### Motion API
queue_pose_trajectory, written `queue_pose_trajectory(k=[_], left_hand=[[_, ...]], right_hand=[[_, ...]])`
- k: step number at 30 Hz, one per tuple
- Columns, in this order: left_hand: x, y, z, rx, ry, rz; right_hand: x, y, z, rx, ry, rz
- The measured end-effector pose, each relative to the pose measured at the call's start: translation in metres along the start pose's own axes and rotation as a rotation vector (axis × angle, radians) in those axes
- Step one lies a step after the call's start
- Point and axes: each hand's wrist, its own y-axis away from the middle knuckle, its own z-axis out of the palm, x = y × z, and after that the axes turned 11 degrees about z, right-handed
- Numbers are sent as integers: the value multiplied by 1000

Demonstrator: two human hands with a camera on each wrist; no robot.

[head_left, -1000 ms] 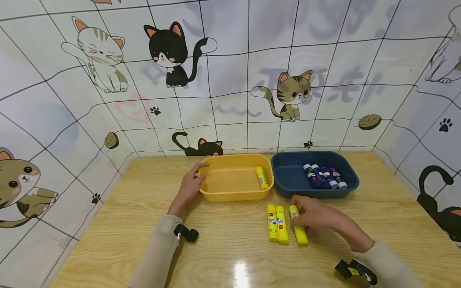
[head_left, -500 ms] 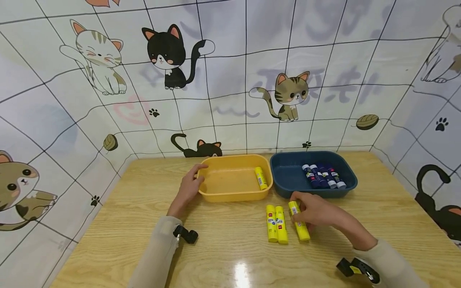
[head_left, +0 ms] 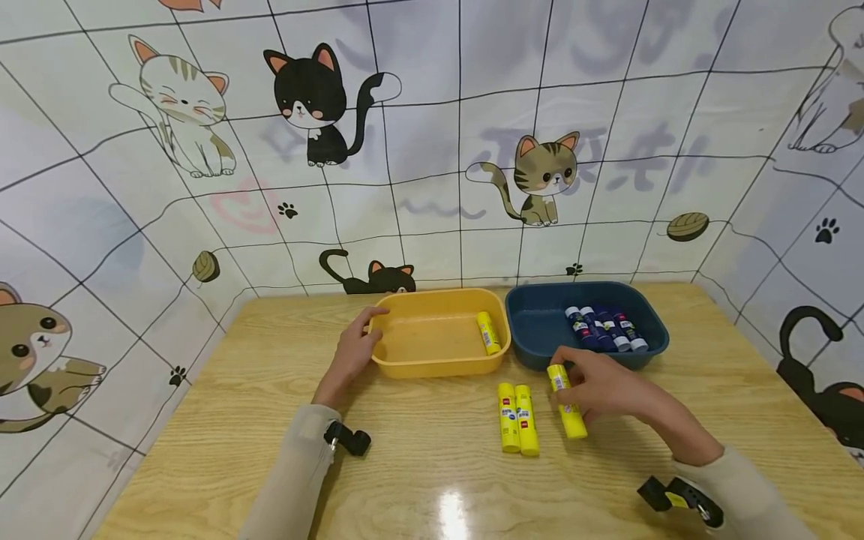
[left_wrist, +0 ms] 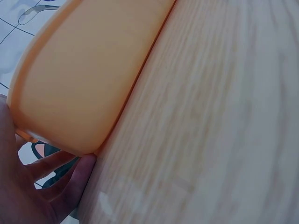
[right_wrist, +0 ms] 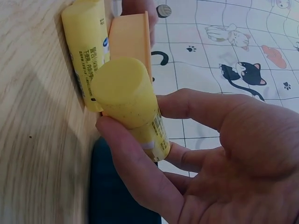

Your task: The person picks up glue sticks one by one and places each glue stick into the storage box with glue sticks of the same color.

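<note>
A yellow glue stick (head_left: 571, 421) is pinched between the thumb and fingers of my right hand (head_left: 604, 386), tilted and raised off the table in front of the blue bin. Close up, the right wrist view shows the glue stick's round end (right_wrist: 122, 84), with the thumb on one side and fingers on the other. Two more yellow glue sticks (head_left: 509, 420) lie side by side on the table to its left. My left hand (head_left: 352, 351) holds the left end of the yellow bin (head_left: 439, 369); in the left wrist view its fingers touch the outer wall. Another yellow glue stick (head_left: 489, 333) lies inside this bin.
The dark blue bin (head_left: 540, 352) stands against the yellow one's right side. Several dark blue glue sticks with white caps (head_left: 610, 330) lie in it. A cat-patterned sheet (head_left: 432, 150) rises behind and beside the wooden table (head_left: 405, 465).
My right hand has lifted the yellow glue stick off the table, moving it slightly away from the two lying ones. The left hand stays at the yellow bin.
</note>
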Motion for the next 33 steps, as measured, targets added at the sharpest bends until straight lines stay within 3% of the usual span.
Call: queue_pose_trajectory(k=[9,23,33], left_hand=[[1,0,0,-2,8,0],[-1,-4,3,-4,1,13],[-2,-1,1,-3,-9,12]], right_hand=[[0,6,-13,35,33,-39],[10,11,-29,61,-14,-65],[7,11,-30,90,-32,-105]])
